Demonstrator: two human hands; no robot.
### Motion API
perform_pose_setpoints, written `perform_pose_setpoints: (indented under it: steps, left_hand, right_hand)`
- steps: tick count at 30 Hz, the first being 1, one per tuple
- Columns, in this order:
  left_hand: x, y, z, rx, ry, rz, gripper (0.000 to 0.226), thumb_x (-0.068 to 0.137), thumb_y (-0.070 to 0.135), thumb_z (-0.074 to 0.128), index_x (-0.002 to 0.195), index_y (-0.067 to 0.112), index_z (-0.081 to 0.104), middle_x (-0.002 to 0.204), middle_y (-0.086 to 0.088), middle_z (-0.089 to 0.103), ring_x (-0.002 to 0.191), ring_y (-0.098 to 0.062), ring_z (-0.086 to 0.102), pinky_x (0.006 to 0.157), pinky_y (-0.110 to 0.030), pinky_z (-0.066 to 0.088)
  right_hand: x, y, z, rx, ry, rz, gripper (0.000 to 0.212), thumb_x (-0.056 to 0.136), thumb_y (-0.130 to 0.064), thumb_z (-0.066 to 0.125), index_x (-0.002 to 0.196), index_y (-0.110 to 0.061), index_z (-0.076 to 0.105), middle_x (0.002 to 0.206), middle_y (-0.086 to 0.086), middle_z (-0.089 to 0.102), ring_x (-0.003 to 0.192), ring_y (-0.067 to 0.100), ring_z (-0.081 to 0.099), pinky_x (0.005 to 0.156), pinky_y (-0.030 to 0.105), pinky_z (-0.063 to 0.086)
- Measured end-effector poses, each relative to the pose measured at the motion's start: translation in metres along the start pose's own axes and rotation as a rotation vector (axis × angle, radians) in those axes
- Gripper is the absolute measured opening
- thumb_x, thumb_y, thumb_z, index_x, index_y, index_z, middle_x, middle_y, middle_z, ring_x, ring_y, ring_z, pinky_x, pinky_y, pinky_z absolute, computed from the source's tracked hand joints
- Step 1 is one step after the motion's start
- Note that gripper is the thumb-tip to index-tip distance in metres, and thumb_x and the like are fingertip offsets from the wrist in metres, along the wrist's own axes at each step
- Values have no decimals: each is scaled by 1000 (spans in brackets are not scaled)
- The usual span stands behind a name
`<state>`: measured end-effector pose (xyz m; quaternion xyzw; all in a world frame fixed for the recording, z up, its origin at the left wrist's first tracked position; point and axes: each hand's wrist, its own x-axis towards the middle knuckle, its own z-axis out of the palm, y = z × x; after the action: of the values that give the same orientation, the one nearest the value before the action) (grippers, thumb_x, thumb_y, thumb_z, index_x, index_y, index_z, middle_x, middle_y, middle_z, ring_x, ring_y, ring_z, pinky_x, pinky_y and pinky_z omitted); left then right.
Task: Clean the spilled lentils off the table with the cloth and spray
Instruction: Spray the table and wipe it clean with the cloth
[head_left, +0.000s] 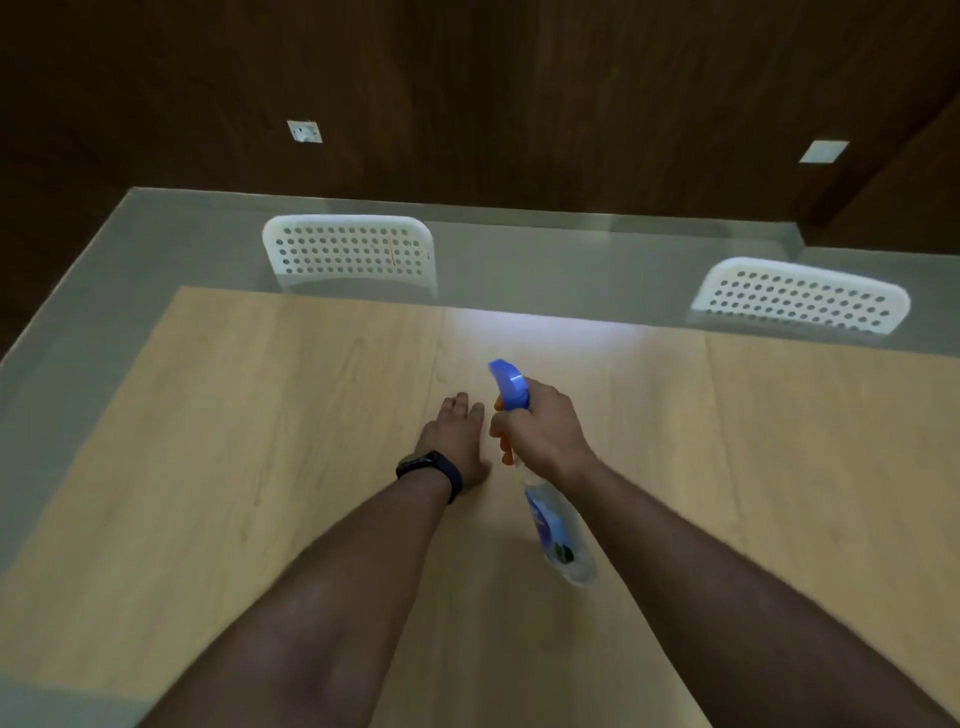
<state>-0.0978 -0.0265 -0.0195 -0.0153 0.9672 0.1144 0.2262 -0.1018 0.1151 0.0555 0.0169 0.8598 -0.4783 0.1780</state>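
- Nearest the camera, 2 bare forearms reach forward over a pale wooden table (208, 467), which fills the lower part of the view.
- Under the right forearm hangs the clear body of a spray bottle (558, 535), with a blue label on its side; the bottle tilts, its base toward the camera and its head away.
- On the left wrist sits a dark watch (431, 467).
- Beyond it, the left hand (457, 436) lies palm down on the table, fingers straight and close together, holding nothing.
- Just beside it, the right hand (540, 431) is wrapped round the neck of the spray bottle, fingers curled over the orange trigger; the blue nozzle sticks out above the knuckles and points away toward the far side of the table.
- No lentils or cloth can be made out on the blurred tabletop.
- Farther on, a bright patch of light falls on the table near its far edge.
- Past that edge stand 2 white chairs with perforated backs, 1 at the left (348, 254) and 1 at the right (800, 296), on a grey floor (571, 260).
- Behind them rises a dark wooden wall (519, 104) with 2 small pale plates set in it.
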Motion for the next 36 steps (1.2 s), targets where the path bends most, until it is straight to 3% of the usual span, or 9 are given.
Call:
perform_pose_setpoints:
  steps: [4,8,17,21,24,29,31,33,36]
  left_hand:
    - [39,-6,-25,-91,20,13,102,85,42,80,163,18,19,172,-9,12,157,-27,21,122,-44,34]
    - [64,-8,-33,-110,67,-20,115,67,46,92,158,19,27,163,-5,29,144,-25,43,116,-42,44]
    - [81,-14,-29,62,54,17,114,58,72,84,151,24,39,160,-3,36,147,-24,37,121,-42,36]
    - [80,-6,-37,82,-1,-14,111,66,61,87,155,20,35,163,-5,32,149,-25,36,122,-41,34]
    - [75,6,-41,-51,13,-63,107,73,37,90,158,16,29,163,-6,31,144,-24,44,117,-38,43]
    - [68,38,-39,-225,49,24,80,77,9,79,147,22,42,145,-2,46,115,-23,60,97,-36,56]
    - [70,55,-32,-242,43,96,80,72,9,81,143,24,48,148,0,40,113,-23,59,97,-36,57]
    - [74,69,-24,-213,32,176,81,72,15,81,145,26,49,154,0,35,127,-25,52,107,-40,51]
    - [80,87,-10,-52,-39,248,98,79,43,78,161,28,27,172,-4,10,159,-28,8,128,-53,15]
  right_hand:
    - [58,-12,14,-94,-15,41,12,85,-30,61,84,-20,67,78,4,72,67,25,71,69,48,64]
    - [102,-28,21,-166,-37,79,18,91,-32,59,85,-16,66,78,6,71,68,25,71,72,45,64]
    - [155,-46,29,-302,-97,159,15,83,-29,59,86,-15,63,81,6,68,72,26,69,73,44,63]
    - [159,-47,27,-322,-93,179,12,84,-26,59,87,-14,61,81,7,68,74,25,69,72,40,61]
    - [155,-42,19,-316,-71,231,16,85,-28,60,83,-12,61,76,8,69,67,25,70,64,36,58]
    - [144,-18,-13,-299,-17,297,19,84,-29,58,82,-10,62,76,9,69,66,25,68,58,32,52]
    - [139,-6,-31,-266,22,338,19,86,-25,57,82,-7,63,74,10,69,63,25,67,54,30,48]
    - [135,6,-46,-236,75,373,20,86,-23,56,83,-6,65,75,11,70,63,25,68,54,32,50]
    - [129,26,-67,-210,150,399,19,83,-24,57,82,-7,66,76,12,72,66,27,70,65,40,61]
